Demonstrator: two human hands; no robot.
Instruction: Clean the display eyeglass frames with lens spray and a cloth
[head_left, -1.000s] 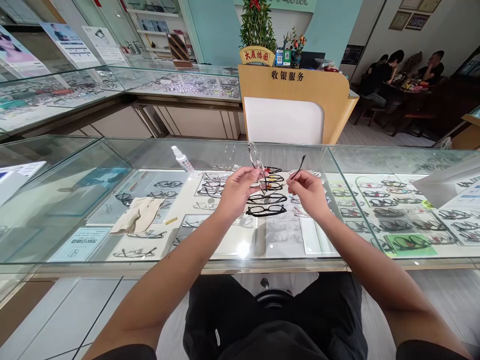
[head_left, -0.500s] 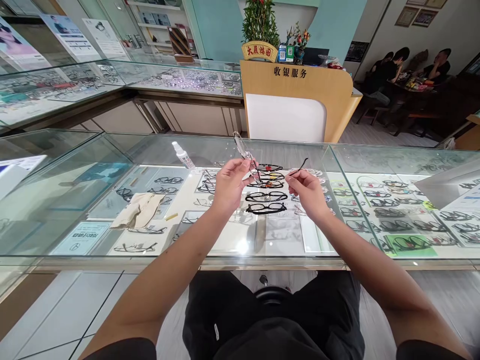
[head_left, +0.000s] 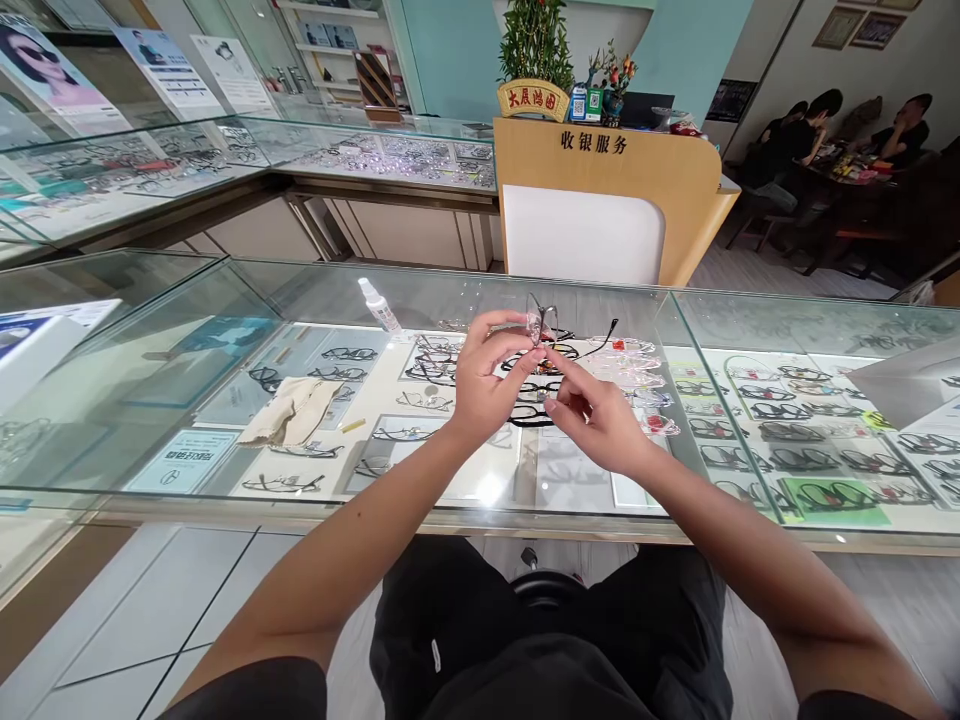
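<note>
My left hand (head_left: 491, 378) pinches a pair of eyeglasses (head_left: 541, 318) above the glass counter, its fingers closed near one lens. One dark temple sticks out to the right. My right hand (head_left: 596, 415) is just below, its index finger stretched to the glasses beside my left thumb. Its thumb stands apart and the other fingers are partly curled, gripping nothing I can see. Beneath both hands is a column of dark-framed glasses (head_left: 529, 415), partly covered by my fingers. Clear frames with red tags (head_left: 664, 426) lie in a column to the right.
The glass display counter (head_left: 450, 518) spans the view, with many frames inside. A beige cloth (head_left: 292, 410) and a white spray bottle (head_left: 379, 305) are at the left. A folded white card (head_left: 911, 365) stands at the right. Beyond is a wooden cashier desk (head_left: 690, 190); people sit at the back right.
My right hand has let go of the temple and moved left and down, its index finger now at the glasses. The eyeglasses have turned and are held more to the right.
</note>
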